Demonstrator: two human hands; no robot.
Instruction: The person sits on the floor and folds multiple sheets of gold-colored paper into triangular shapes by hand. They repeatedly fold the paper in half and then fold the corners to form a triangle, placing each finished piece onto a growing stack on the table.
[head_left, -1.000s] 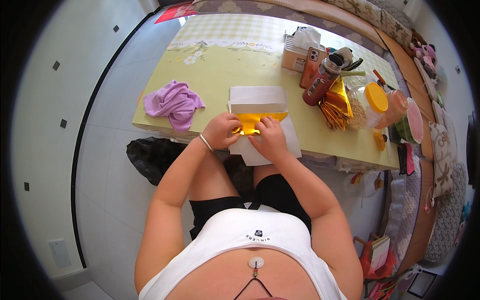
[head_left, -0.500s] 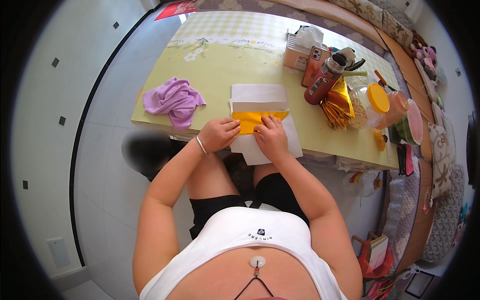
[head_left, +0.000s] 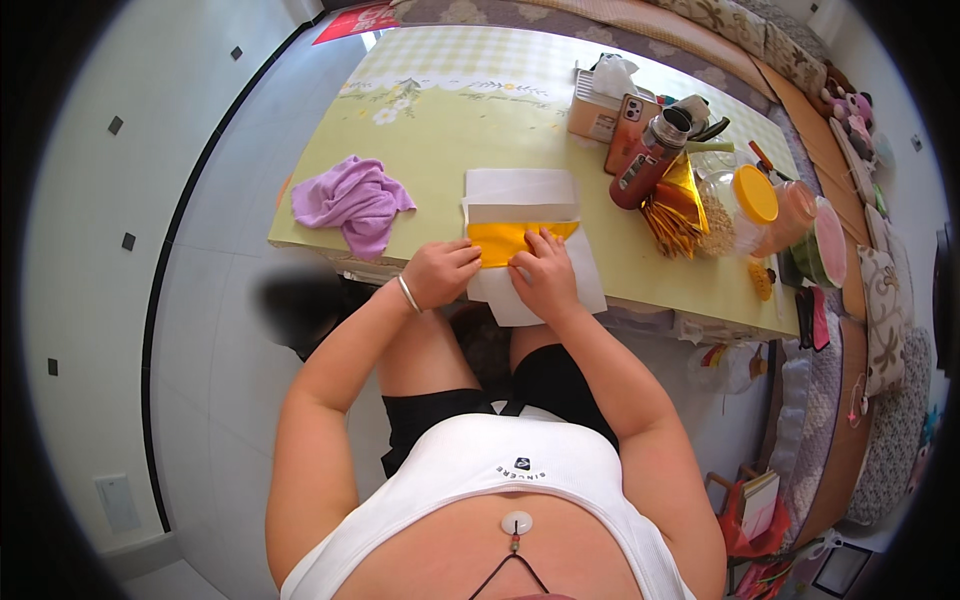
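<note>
On white sheets of paper (head_left: 522, 186) at the table's near edge lies a strip of gold paper (head_left: 497, 238). My left hand (head_left: 440, 272), with a silver bangle at its wrist, has its fingers together on the strip's left end. Bent fingers of my right hand (head_left: 545, 272) press the strip's near edge toward its right part, thumb close to the index finger. Both hands appear to grip the gold paper, though the undersides of the fingers are hidden. One white sheet hangs past the table edge below my hands.
A crumpled purple cloth (head_left: 355, 203) lies at the left. To the right stand an open red flask (head_left: 650, 165), a phone (head_left: 631, 130), a tissue box (head_left: 592, 105), a stack of gold foil (head_left: 675, 215), a yellow-lidded jar (head_left: 755, 195) and a pink-lidded tub (head_left: 828, 245).
The whole view has shifted very slightly. Both hands keep nearly the same place on the gold paper.
</note>
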